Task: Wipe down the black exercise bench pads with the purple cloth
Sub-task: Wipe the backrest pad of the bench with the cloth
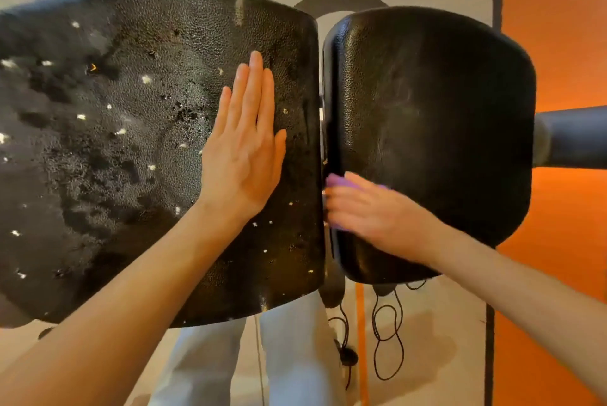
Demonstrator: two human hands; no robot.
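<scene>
Two black bench pads fill the view. The large worn pad (115, 149) on the left is cracked, with white foam showing through in several spots. The smaller smooth pad (437, 116) lies to its right across a narrow gap. My left hand (246, 146) rests flat, fingers straight and together, on the worn pad near its right edge. My right hand (374, 211), blurred, presses the purple cloth (338, 183) onto the small pad's lower left part beside the gap. Most of the cloth is hidden under that hand.
A dark padded roller (571, 138) juts in from the right edge. Thin black cords (387, 336) loop down below the small pad. Light trouser legs (230, 363) show beneath the bench. Grey and orange floor (558, 27) surrounds it.
</scene>
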